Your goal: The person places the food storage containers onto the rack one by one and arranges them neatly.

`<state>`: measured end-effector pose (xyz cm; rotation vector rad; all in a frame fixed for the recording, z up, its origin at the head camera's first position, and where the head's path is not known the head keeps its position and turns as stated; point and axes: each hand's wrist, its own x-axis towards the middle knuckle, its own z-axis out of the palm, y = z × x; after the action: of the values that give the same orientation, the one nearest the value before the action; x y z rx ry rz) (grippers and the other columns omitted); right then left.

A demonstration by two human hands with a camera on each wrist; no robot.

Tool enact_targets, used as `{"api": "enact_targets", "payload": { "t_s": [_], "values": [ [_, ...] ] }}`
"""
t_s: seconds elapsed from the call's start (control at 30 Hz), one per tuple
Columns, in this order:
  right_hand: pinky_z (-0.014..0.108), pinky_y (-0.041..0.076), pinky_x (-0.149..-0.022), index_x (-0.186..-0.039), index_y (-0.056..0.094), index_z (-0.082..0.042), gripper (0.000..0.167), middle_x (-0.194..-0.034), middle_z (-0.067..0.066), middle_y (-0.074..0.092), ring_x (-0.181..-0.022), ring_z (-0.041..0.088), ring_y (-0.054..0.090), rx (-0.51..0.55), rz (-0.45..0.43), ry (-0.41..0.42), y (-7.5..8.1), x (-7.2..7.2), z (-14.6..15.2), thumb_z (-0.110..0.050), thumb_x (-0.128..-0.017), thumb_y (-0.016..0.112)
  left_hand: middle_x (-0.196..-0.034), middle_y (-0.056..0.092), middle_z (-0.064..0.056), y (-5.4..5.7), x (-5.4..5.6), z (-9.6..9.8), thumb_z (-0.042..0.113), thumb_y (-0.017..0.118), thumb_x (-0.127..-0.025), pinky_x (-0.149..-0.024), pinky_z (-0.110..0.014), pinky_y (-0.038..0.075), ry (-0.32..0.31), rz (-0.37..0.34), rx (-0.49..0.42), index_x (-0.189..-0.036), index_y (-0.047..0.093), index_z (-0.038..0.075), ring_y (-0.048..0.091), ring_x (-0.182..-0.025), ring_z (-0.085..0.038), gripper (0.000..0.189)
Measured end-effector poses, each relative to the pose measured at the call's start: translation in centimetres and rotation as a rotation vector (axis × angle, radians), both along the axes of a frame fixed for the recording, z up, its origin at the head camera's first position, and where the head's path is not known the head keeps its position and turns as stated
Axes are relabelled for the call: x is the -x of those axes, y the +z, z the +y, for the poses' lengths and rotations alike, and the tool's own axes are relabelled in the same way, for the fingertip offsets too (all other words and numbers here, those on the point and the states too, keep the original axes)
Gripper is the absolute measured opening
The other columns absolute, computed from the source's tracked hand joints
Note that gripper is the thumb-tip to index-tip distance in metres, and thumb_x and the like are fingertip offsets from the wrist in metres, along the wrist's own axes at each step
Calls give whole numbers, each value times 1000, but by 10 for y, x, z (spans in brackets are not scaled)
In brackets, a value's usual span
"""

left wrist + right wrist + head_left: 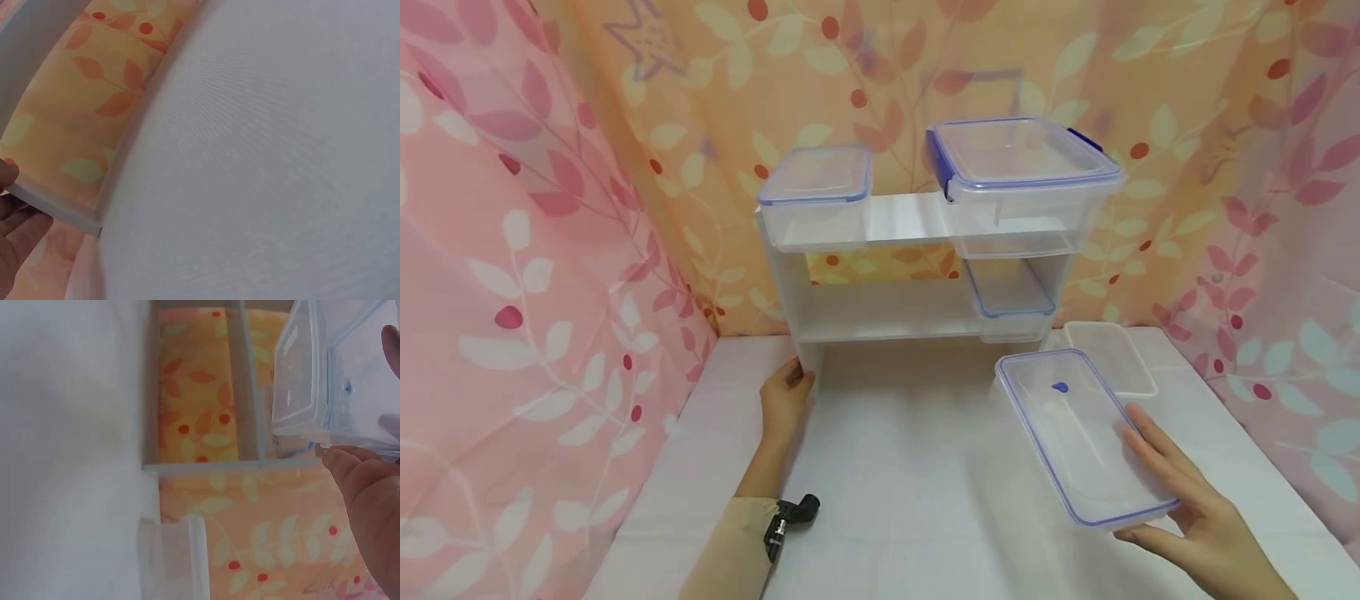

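Nearest us, we list one right hand point(1206, 517), entering at lower right, its thumb and fingers gripping one end of a clear rectangular container point(1090, 442); this piece has a blue-lined lid with a small blue tab point(1060, 387), and is held tilted above the table point(895, 483), in front of the shelf's right side. Item: one beige sleeve point(726, 554), with a black device point(782, 525) at the wrist. Item: one left hand point(786, 396), pinching the lower front edge of the white shelf point(887, 315) at its left upright, thumb on one face and fingers on the other, as the left wrist view shows. On the shelf's top board we record two clear containers: at left, a smaller container point(816, 177) with a blue-edged lid; at right, a large container point(1026, 154) with dark blue clips, its front overhanging the board. On the middle board, at its right end, we enter a low container point(1011, 292) with a blue-lined lid, just beneath the large one. On the table, beside the shelf's right upright, we note a pale-rimmed container point(1108, 358), partly covered by the held piece. Behind stands an orange leaf-patterned cloth point(895, 83); pink cloth point(497, 400) hangs at both sides.
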<state>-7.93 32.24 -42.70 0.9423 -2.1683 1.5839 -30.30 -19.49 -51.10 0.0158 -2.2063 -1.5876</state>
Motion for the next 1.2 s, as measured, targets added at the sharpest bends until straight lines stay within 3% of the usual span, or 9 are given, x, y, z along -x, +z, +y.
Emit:
{"api": "enact_targets", "payload": {
  "t_s": [0.17,0.33,0.63,0.93,1.2],
  "values": [
    [15,40,-109,-148,29,21,103,-166,32,9,-158,23,12,26,33,56,6,11,-11,27,-60,82,-122,71,-26,0,4,1,6,71,-94,-85,-22,58,-15,15,-41,-132,66,-4,72,-109,-31,39],
    [19,39,-112,-145,30,25,99,-164,37,10,-158,28,14,79,102,153,17,24,-27,23,-62,84,-127,68,-26,-1,5,0,8,73,-94,-83,-12,54,-43,-15,-130,-137,62,-3,69,-115,-34,46],
    [19,42,-110,-145,32,24,99,-163,37,12,-157,26,19,50,123,169,39,37,-53,24,-61,83,-129,66,-28,-1,6,0,4,75,-92,-84,-12,54,-46,2,-185,-136,61,-6,66,-120,-37,47],
    [19,46,-106,-150,32,17,103,-167,30,14,-156,23,21,26,77,123,43,52,-69,27,-60,82,-132,62,-33,-4,4,-2,3,73,-93,-82,-9,53,-57,-26,-207,-136,60,-9,64,-122,-42,47],
    [17,50,-101,-156,36,2,104,-171,10,17,-154,16,26,-50,-31,-10,57,59,-88,21,-66,84,-133,61,-34,19,-10,2,0,71,-94,-83,-12,54,-66,-95,-191,-136,58,-11,64,-123,-40,46]
  ]
}}
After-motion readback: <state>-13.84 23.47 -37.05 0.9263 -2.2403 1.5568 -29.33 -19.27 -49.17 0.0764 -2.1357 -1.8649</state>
